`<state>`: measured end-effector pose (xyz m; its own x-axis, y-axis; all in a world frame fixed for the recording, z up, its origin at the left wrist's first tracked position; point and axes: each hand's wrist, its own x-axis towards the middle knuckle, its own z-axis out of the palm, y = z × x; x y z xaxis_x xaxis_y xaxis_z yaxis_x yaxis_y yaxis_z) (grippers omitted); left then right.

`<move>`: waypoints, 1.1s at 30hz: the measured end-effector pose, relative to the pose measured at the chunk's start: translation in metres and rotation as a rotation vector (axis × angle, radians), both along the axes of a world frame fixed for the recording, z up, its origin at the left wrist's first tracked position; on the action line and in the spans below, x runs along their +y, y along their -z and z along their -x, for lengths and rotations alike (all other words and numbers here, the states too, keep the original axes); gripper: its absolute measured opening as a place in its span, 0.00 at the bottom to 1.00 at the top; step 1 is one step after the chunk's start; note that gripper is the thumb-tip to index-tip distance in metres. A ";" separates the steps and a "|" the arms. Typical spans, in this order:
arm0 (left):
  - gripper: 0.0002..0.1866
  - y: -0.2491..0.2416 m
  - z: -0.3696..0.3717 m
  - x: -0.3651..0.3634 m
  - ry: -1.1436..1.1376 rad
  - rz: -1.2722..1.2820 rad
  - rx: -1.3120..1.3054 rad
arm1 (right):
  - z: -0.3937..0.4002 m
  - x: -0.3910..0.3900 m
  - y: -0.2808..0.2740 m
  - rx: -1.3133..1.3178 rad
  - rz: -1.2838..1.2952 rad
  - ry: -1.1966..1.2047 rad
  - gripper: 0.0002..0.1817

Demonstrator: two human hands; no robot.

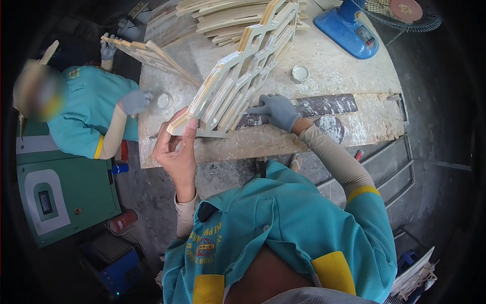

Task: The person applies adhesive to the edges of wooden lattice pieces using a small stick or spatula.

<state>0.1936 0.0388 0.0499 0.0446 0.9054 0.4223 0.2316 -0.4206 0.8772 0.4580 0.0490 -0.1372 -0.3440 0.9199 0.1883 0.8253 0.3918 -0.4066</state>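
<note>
A pale wooden lattice panel [238,71] stands tilted over the worktable, its lower end toward me. My bare left hand [177,142] is closed around that lower left corner, thumb on the near face and fingers behind. My right hand [278,111], in a grey glove, is palm down beside the panel's lower right edge. Its fingers reach left, the index fingertip right at the wood. Beneath this hand runs a dark strip [329,105] smeared with white. A small round dish of white paste [300,74] sits beyond my right hand.
Across the table's left end, a co-worker [91,106] in grey gloves holds another lattice panel [157,55] near a second small dish [164,101]. Curved wooden pieces [228,20] are stacked at the back. A blue fan base [349,33] stands back right. A green machine [66,187] is left.
</note>
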 end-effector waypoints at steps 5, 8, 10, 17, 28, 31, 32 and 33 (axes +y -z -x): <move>0.15 0.000 0.001 0.001 0.002 0.007 -0.010 | -0.013 -0.001 -0.011 -0.087 -0.027 0.037 0.26; 0.15 0.000 0.000 0.002 0.005 0.005 -0.019 | -0.015 -0.005 -0.017 -0.031 -0.030 0.062 0.26; 0.15 0.001 0.000 0.002 0.009 0.005 -0.020 | -0.010 -0.008 -0.015 0.014 -0.022 0.075 0.26; 0.15 0.000 -0.001 0.003 0.023 0.008 -0.031 | 0.045 -0.041 0.005 -0.007 -0.087 0.163 0.29; 0.15 0.003 0.001 0.002 0.024 0.000 -0.014 | 0.064 -0.049 0.006 0.098 -0.026 0.254 0.31; 0.15 0.001 0.000 0.002 0.018 0.007 -0.010 | 0.069 -0.058 0.009 0.209 0.022 0.208 0.32; 0.15 0.002 0.000 0.002 0.020 0.001 -0.004 | 0.066 -0.055 -0.001 0.209 0.022 0.205 0.32; 0.15 0.002 0.001 0.002 0.022 -0.004 0.001 | 0.060 -0.051 -0.014 0.252 0.071 0.302 0.32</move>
